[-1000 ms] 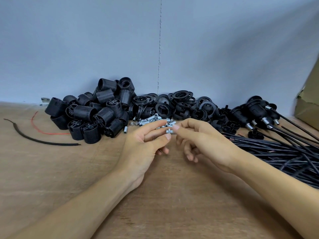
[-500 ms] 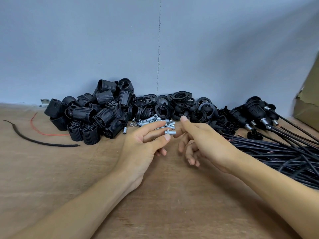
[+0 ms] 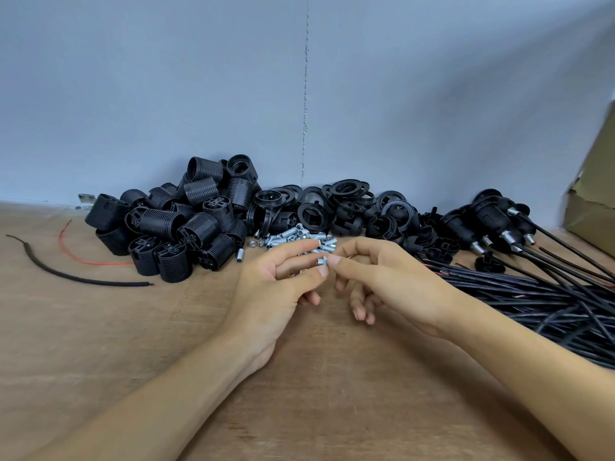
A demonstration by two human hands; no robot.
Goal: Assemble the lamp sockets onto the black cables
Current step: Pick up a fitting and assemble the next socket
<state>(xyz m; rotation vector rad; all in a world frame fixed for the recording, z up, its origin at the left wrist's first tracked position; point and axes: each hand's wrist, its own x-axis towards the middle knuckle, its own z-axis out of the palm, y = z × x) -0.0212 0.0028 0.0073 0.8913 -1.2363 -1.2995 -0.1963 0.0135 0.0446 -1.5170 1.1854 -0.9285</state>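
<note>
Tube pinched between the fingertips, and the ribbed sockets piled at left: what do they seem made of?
Tube: probably metal, perhaps plated steel; bright silvery surface with sharp glints. Sockets: probably moulded plastic; uniform black, dull sheen, crisp moulded ribs, though another hard resin cannot be ruled out.

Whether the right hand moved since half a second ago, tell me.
Yes. The right hand drew back from the socket-ring pile toward the left hand, meeting its metal tube.

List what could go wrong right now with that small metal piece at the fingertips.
The small metal tube is pinched only at the fingertips of the left hand; it may slip and get lost among the loose tubes. The right hand works close to the cable bundle and might snag it.
</note>
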